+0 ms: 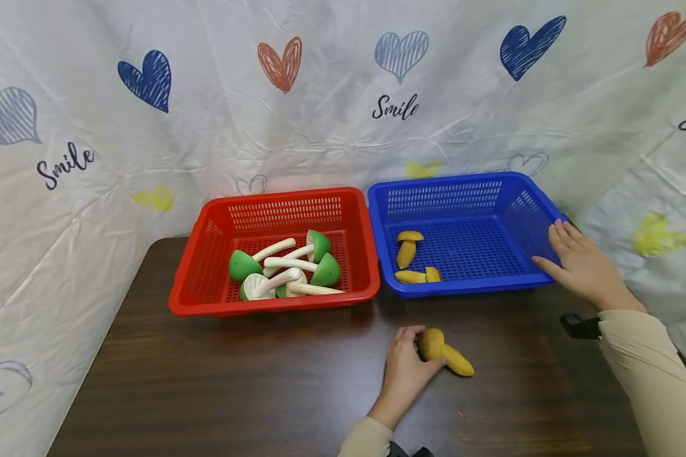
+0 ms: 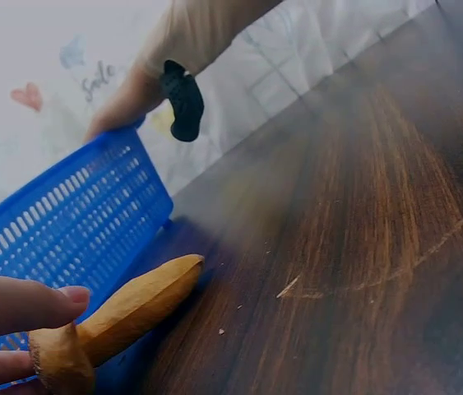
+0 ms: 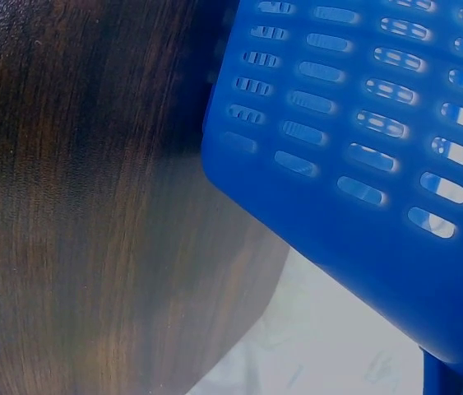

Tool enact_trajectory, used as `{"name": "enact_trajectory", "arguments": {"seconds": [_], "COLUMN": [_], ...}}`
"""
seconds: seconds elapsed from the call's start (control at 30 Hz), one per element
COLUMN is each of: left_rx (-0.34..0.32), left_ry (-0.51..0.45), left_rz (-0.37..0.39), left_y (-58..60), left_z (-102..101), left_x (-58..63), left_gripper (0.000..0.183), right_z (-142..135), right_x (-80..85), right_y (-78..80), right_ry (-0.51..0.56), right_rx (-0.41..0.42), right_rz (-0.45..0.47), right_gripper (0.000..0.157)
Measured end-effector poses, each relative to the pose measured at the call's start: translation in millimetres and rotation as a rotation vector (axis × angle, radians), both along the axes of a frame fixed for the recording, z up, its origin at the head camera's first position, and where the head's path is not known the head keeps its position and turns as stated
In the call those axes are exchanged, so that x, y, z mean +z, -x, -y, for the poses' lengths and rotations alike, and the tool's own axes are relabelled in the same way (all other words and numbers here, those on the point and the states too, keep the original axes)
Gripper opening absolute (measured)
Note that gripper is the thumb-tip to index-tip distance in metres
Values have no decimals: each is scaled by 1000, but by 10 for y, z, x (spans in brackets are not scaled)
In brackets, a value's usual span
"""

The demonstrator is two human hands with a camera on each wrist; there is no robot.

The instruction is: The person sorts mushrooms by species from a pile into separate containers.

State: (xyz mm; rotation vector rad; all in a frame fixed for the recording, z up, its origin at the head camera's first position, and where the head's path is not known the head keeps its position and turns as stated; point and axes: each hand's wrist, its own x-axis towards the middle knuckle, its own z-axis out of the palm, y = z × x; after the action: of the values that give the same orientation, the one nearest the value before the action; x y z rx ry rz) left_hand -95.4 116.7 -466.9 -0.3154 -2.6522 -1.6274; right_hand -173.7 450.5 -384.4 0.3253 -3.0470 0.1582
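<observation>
A yellow toy mushroom (image 1: 457, 360) lies on the dark table in front of the blue basket (image 1: 463, 285). My left hand (image 1: 404, 365) holds it at the cap, thumb on one side and fingers on the other. From the left wrist, the mushroom's stem (image 2: 145, 304) points away from the thumb. At the blue basket's right side, my right hand (image 1: 589, 266) rests on the rim with its fingers extended. The right wrist view shows the basket's slotted wall (image 3: 321, 189) but no fingers. Two more yellow mushrooms (image 1: 407, 252) lie inside on the left.
Left of the blue basket stands a red basket (image 1: 274, 306) with several green-capped, white-stemmed toy mushrooms (image 1: 327, 271). Both baskets stand at the back of the wooden table (image 1: 234, 381), close to a white cloth (image 1: 331, 127) printed with hearts.
</observation>
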Motion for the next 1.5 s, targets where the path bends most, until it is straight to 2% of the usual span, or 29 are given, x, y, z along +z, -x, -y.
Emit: {"name": "enact_trajectory", "arguments": {"seconds": [0.3,0.53,0.7,0.9,1.1,1.3,1.5], "left_rx": [14,7,13,-17,-25,-38,-43], "left_ry": [-17,-93,-143,-175,-202,-238,-290], "left_rz": [31,75,72,93,104,87,37], "left_y": [31,69,113,122,117,105,94], "left_z": [-8,21,51,62,80,121,159], "left_x": [-12,-14,68,193,242,300,409], "left_gripper": [45,42,43,43,43,42,44], "right_z": [78,51,14,-25,-16,-19,-14], "right_x": [0,-2,20,45,39,14,4], "right_y": [85,123,123,70,54,23,21], "right_ry": [-4,13,16,10,-1,8,6], "right_rx": [20,8,13,4,5,6,12], "right_rz": [-1,25,21,26,17,22,14], "right_gripper": [74,74,74,74,74,73,73]}}
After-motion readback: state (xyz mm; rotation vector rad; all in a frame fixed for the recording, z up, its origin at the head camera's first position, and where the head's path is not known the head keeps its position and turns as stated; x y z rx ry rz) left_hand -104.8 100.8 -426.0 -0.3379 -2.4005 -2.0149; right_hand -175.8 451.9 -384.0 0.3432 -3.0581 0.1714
